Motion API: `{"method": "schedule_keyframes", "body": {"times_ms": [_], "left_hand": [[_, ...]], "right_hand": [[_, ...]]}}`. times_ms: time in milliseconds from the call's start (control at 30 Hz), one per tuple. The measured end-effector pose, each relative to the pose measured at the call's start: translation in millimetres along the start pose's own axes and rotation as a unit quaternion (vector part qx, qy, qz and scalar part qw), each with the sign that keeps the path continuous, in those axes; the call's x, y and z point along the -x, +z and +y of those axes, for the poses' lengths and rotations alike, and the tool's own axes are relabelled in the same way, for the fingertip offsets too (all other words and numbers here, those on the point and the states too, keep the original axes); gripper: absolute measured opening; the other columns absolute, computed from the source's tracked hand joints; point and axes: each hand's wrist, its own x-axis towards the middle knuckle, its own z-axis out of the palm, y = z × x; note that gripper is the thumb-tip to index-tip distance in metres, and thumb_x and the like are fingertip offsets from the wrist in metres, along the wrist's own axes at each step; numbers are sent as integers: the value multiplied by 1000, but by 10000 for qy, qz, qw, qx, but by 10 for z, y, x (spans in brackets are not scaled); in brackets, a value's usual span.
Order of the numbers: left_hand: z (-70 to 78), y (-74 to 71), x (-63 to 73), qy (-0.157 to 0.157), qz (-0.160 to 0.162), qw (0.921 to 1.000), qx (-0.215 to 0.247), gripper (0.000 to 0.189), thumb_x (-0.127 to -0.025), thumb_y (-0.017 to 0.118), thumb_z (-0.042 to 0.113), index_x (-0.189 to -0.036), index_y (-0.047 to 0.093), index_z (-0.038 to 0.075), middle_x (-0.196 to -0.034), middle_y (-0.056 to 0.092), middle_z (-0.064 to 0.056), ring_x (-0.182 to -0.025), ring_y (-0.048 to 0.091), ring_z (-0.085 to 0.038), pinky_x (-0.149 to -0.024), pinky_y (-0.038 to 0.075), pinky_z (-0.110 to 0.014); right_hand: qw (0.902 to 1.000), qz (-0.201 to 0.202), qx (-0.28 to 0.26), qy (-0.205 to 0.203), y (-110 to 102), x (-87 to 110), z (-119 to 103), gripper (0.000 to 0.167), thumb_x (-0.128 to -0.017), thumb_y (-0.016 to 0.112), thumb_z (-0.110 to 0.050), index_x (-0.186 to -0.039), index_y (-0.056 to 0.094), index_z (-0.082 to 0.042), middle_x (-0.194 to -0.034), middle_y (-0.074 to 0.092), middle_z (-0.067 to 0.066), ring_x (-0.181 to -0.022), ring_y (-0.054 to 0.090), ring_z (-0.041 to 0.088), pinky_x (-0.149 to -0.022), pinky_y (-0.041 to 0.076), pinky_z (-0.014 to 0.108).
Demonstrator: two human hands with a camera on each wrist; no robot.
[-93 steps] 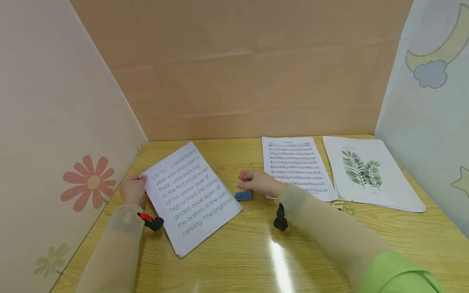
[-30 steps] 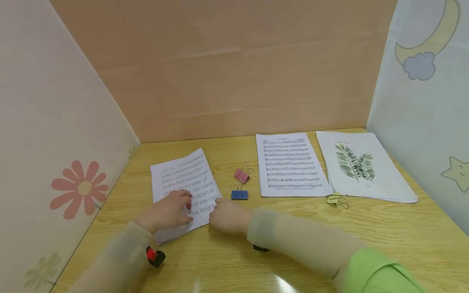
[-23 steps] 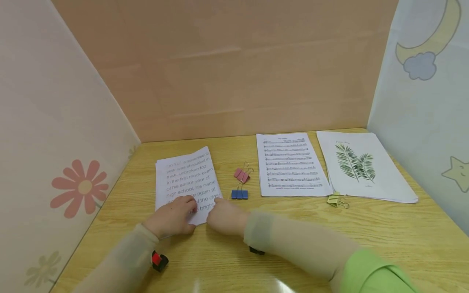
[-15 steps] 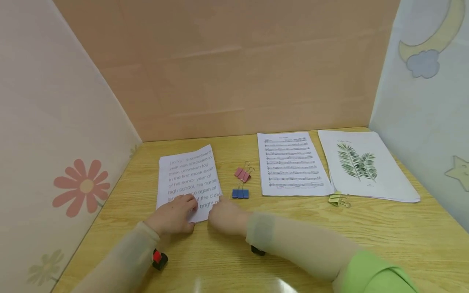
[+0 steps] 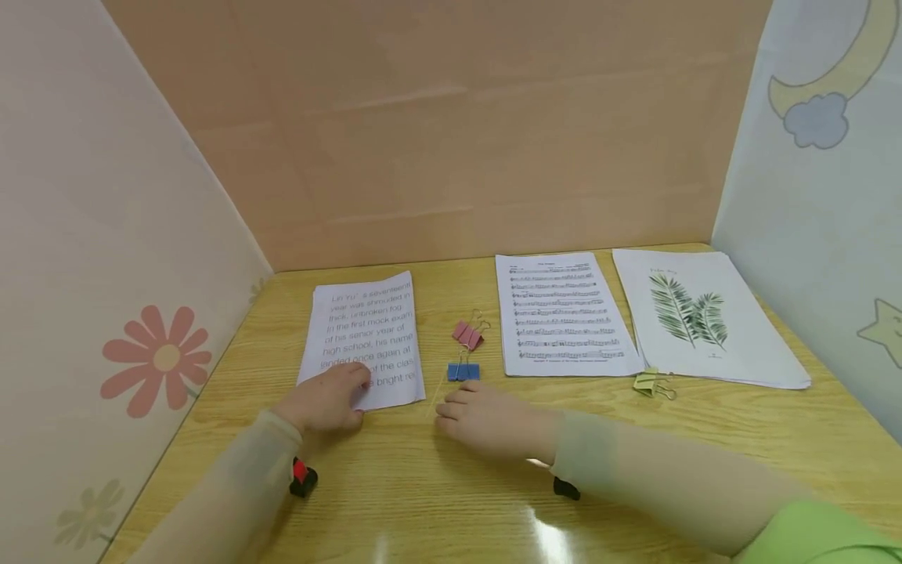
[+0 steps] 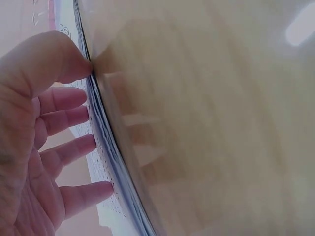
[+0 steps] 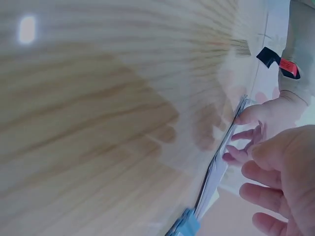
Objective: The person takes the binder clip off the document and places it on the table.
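Observation:
A stack of printed text pages (image 5: pixel 366 313) lies at the left of the table, slightly turned. My left hand (image 5: pixel 320 402) rests on its lower left part; in the left wrist view the thumb touches the layered near edge (image 6: pixel 106 132) while spread fingers lie on the top sheet. Right of the pages, my right hand (image 5: pixel 493 419) holds nothing, its fingers relaxed just in front of a blue binder clip (image 5: pixel 463 372). Beyond that clip lies a pink binder clip (image 5: pixel 468 335). The right wrist view shows loosely bent fingers (image 7: pixel 263 196) and the blue clip at the bottom.
A stack of sheet music (image 5: pixel 564 313) lies right of the clips. Farther right is a stack with a palm-leaf picture (image 5: pixel 761 337), a yellow binder clip (image 5: pixel 644 382) at its near edge. Decorated side walls and a brown back wall (image 5: pixel 451 157) enclose the wooden table (image 5: pixel 423 501).
Earlier my right hand was at the pink clip, then at the pages' lower right corner; now it has moved off rightward. The pages have been turned straighter and slid slightly away.

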Motion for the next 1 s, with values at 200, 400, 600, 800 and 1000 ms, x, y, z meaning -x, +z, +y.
{"method": "schedule_keyframes", "body": {"times_ms": [200, 400, 600, 800, 1000], "left_hand": [[-108, -33, -93, 59, -47, 10000, 22, 36, -72, 73, 25, -103, 57, 18, -107, 56, 7, -94, 51, -14, -89, 44, -36], [-203, -68, -140, -6, -61, 10000, 66, 39, -72, 70, 23, -108, 57, 15, -115, 58, 1, -103, 54, -19, -93, 43, -40], [-294, -111, -131, -498, -244, 9981, 283, 66, -73, 66, 19, -136, 50, 8, -135, 53, -5, -131, 43, -30, -108, 31, -47], [-358, -132, -124, -657, -300, 9963, 474, 67, -70, 66, 16, -135, 51, 7, -140, 50, -7, -133, 40, -31, -109, 29, -49], [-385, -161, -93, -594, -217, 9965, 540, 50, -68, 65, 16, -117, 58, 10, -149, 39, -13, -136, 34, -35, -110, 27, -50]], "right_hand": [[9994, 355, 39, -26, 51, 393, 89, 32, -97, 53, -16, -128, 61, -17, -128, 61, -3, -118, 54, 16, -102, 39, 34], [9981, 619, 6, -23, 83, 733, 172, 31, -95, 55, -12, -125, 63, -13, -125, 63, -1, -115, 57, 17, -100, 41, 35], [9956, 918, -143, 79, 125, 985, 265, 34, -89, 62, -8, -122, 65, -11, -122, 64, 1, -112, 58, 20, -98, 43, 38], [9913, 1192, -510, 218, 194, 1152, 387, 36, -84, 66, -7, -120, 66, -8, -120, 65, 4, -112, 59, 24, -97, 44, 43], [9882, 1352, -587, 417, 232, 1266, 496, 35, -83, 72, -14, -117, 68, -9, -116, 67, 3, -108, 61, 24, -93, 46, 42]]}}
